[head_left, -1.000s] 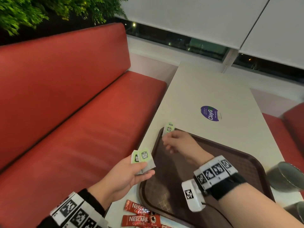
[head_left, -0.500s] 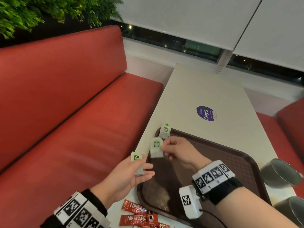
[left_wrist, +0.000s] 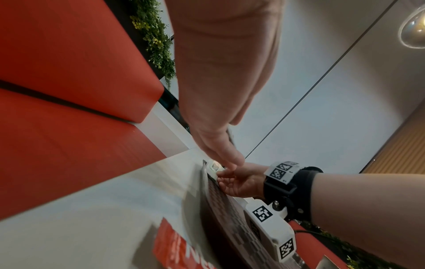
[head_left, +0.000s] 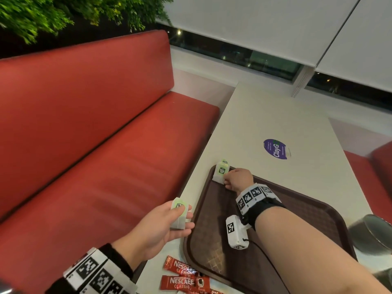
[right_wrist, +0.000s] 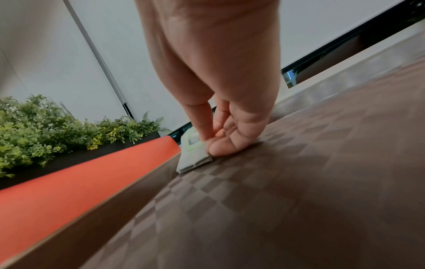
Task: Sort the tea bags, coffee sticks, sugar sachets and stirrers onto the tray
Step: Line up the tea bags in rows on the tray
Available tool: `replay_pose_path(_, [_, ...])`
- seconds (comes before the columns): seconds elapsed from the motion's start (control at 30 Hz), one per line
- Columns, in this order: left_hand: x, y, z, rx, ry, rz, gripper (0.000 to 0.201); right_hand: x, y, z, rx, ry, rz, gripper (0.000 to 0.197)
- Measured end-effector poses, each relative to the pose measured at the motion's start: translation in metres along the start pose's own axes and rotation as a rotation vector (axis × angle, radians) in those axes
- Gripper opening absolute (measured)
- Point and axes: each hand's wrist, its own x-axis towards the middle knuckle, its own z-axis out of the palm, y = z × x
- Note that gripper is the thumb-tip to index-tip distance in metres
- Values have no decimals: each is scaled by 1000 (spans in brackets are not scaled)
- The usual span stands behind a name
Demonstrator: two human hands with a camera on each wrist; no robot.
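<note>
Since half a second ago, the right hand (head_left: 237, 179) has carried its tea bag (head_left: 220, 174) to the tray's (head_left: 314, 211) far left corner, pinching it onto another there. The left hand (head_left: 157, 228) pinches one more tea bag (head_left: 179, 216) beside the tray. Light, limp paper, probably best gripped by its edges. Coffee sticks (head_left: 182, 276) wait on the pale worktop (head_left: 275, 115) beside a red bench (head_left: 84, 145).

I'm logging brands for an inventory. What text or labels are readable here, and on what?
"NESCAFE CLASSIC": each of the two red coffee sticks on the table.
"ClayG": purple round sticker on the table; its small print is unreadable.
Green tea bag tags: too small to read.
Wristband markers: coded squares, no words.
</note>
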Motion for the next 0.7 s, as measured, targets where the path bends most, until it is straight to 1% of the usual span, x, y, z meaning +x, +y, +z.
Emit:
replay_pose_path(0.1, [1, 1, 2, -7, -4, 1, 21, -6, -3, -4, 35, -40, 15, 19])
replay_pose_path(0.17, [1, 3, 5, -18, -17, 2, 19, -11, -3, -8, 77, -33, 8, 17])
replay_pose_path(0.23, [0, 5, 8, -16, -30, 6, 17, -17, 1, -12, 57, 27, -52, 6])
replay_pose_path(0.27, [0, 5, 9, -13, -35, 7, 17, -23, 3, -14, 42, 48, -101, 6])
replay_pose_path(0.3, [0, 6, 11, -7, -41, 7, 17, -32, 5, -16, 44, 37, -154, 8])
replay_pose_path(0.33, [1, 6, 12, 2, -49, 4, 17, -44, 7, -17, 58, -12, -206, 9])
replay_pose_path(0.37, [1, 6, 14, 10, -58, 2, 18, -60, 9, -19, 66, -96, -267, 9])
replay_pose_path(0.4, [1, 5, 16, 14, -69, 0, 19, -78, 9, -20, 71, -208, -323, 8])
replay_pose_path(0.47, [2, 4, 22, 24, -99, 0, 22, -112, 11, -22, 21, -433, -390, 2])
replay_pose_path(0.5, [2, 3, 25, 33, -117, 4, 23, -124, 13, -22, -31, -498, -417, 3])
replay_pose_path(0.57, [2, 2, 31, 53, -151, 12, 25, -135, 20, -24, -93, -510, -470, 9])
replay_pose_path(0.63, [1, 1, 35, 74, -168, 14, 25, -138, 23, -26, -79, -463, -486, 5])
replay_pose_path(0.7, [-1, 2, 38, 112, -169, 16, 27, -135, 23, -28, -48, -439, -483, 9])
